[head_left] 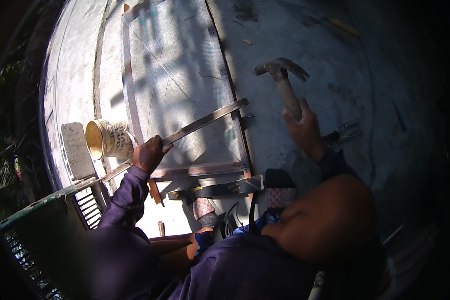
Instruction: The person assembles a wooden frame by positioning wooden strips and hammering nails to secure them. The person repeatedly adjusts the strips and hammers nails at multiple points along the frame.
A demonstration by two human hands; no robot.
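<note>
My left hand (151, 154) is closed around a narrow wooden strip (205, 120). The strip slants across a mesh-covered wooden frame (239, 132) on the ground, its far end reaching just past the frame's right side. A claw hammer (280, 75) is in my right hand (305, 131), gripped by its handle. Its metal head is raised to the right of the frame, apart from the strip. Whether the strip touches the mesh, I cannot tell. Near my feet, a dark, worn board (217, 189) lies across the frame's near end.
A light bucket (116, 140) lies tipped over beside a grey concrete block (76, 150) on the left. Pliers (346, 130) lie right of my right hand. A tool with a yellowish handle (344, 27) is at the far right. A green-edged metal rail (45, 202) stands at lower left.
</note>
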